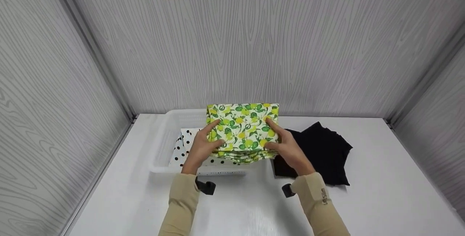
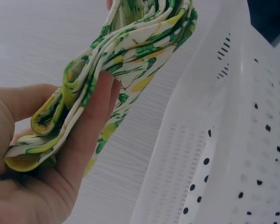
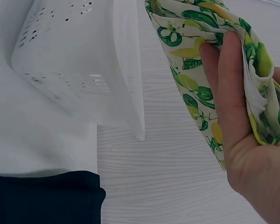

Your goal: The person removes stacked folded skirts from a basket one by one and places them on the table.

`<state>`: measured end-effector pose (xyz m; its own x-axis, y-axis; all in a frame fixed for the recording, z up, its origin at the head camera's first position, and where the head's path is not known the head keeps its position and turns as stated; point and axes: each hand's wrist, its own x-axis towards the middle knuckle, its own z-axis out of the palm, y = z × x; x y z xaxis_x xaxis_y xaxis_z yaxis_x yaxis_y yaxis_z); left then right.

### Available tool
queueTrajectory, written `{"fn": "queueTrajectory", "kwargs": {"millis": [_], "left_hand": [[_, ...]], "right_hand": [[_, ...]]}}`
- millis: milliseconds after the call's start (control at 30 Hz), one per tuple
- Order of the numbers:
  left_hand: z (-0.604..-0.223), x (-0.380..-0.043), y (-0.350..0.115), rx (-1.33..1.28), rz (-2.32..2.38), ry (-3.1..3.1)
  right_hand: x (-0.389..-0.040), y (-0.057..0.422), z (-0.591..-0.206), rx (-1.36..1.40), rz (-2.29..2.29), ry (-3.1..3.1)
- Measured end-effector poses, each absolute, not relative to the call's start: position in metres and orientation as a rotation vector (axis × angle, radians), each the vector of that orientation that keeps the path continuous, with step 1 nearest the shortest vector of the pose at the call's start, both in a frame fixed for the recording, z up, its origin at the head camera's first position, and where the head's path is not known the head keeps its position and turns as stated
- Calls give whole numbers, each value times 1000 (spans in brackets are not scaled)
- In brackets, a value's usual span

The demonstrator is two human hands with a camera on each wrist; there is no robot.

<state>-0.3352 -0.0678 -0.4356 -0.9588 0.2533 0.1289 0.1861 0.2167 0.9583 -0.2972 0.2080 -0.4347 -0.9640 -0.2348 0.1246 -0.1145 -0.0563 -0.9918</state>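
A folded cloth [image 1: 243, 127] with a lemon and green-leaf print is held up by both hands above the basket. My left hand [image 1: 201, 147] grips its left edge, thumb on the near face; in the left wrist view the fingers [image 2: 86, 135] curl behind the stacked layers. At the opposite edge my right hand [image 1: 288, 149] pinches the cloth the same way, and the right wrist view shows fingers [image 3: 233, 88] along its outer side. Under the cloth stands a white plastic basket [image 1: 161, 149], partly hidden. Inside it lies a white fabric with black dots [image 1: 178, 152].
Beside the basket on the right, a black folded cloth [image 1: 321, 154] lies on the white table [image 1: 381, 199]. Grey wood-grain panels [image 1: 232, 40] rise behind the table and at both sides.
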Motion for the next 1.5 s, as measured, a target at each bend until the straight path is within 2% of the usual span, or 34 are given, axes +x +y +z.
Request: {"fn": "queueTrajectory", "kwargs": {"millis": [533,1500], "left_hand": [[-442,-319,-33,572,1903,2303],[-451,-299,10,693,1921,2239]], "right_hand": [[-264,246,-436,-380,-2228,2127],[-222,283,-439,-353,-2195,2315]]}}
